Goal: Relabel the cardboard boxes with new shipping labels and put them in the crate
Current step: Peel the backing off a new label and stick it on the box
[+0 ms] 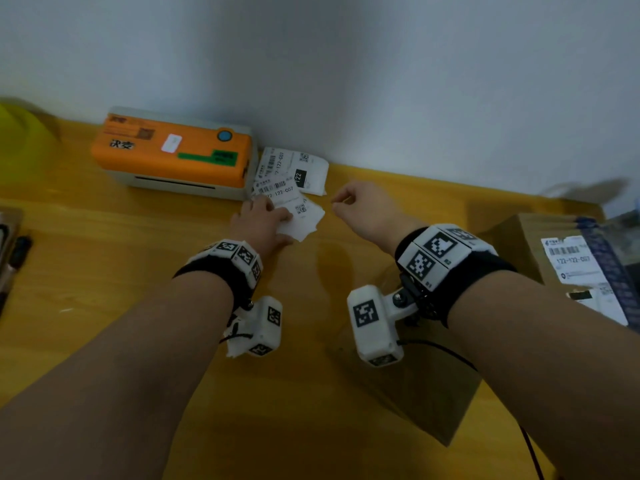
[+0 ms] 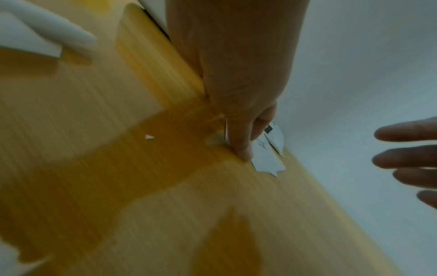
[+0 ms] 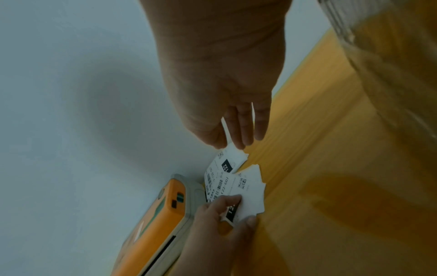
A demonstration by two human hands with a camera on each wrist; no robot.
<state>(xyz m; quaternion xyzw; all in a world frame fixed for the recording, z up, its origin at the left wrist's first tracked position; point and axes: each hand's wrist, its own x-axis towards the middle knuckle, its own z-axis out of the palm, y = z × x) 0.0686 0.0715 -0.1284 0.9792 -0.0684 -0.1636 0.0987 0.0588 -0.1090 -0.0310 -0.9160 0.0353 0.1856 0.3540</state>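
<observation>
Now most likely at the pick-a-label step. Lying flat on the yellow wooden table (image 1: 138, 271), print side up, close to the wall: a small loose pile of white paper shipping labels (image 1: 298, 168) with black barcodes. Pinched at its near edge by the left hand (image 1: 261, 220), fingers on top and thumb below: the front label (image 1: 303, 221). Runs its long side roughly left to right, a bit slanted, with the barcode end by the printer and the white end with the little square code toward the right hand (image 1: 360, 209). Hangs just beside that white end without touching, fingers loose, nothing held.

Touching the pile on its left: an orange and grey label printer (image 1: 173, 154), paper slot facing the person.

Nearer, under the right forearm: a plain brown cardboard box (image 1: 415, 393). No label seen on the part of its top that shows, so probably the one waiting for this label.

Far right: a second brown cardboard box (image 1: 512, 244) with a white label on top. Cannot tell if old or new. Beside it, something dark blue (image 1: 606, 265), maybe the crate, but too blurry to say.

Looks early for this box. Still to do: lift the label, peel it, stick it on, put the box in the crate.
</observation>
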